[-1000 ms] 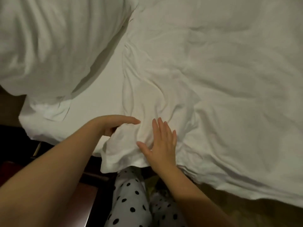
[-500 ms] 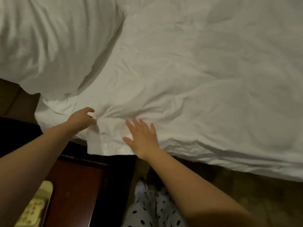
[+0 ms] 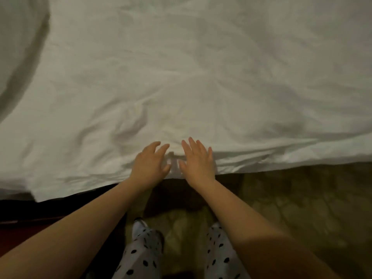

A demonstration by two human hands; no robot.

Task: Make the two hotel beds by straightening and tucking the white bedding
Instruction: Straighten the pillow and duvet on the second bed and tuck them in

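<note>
White bedding (image 3: 201, 81) lies beneath left hand (image 3: 150, 165) and right hand (image 3: 198, 163).

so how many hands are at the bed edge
2: the left hand and the right hand, side by side, fingers spread over the near edge of the white bedding; contact unclear.

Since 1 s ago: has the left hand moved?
Yes. The left hand has left the duvet corner below the pillow and shifted right, away from both.
</note>
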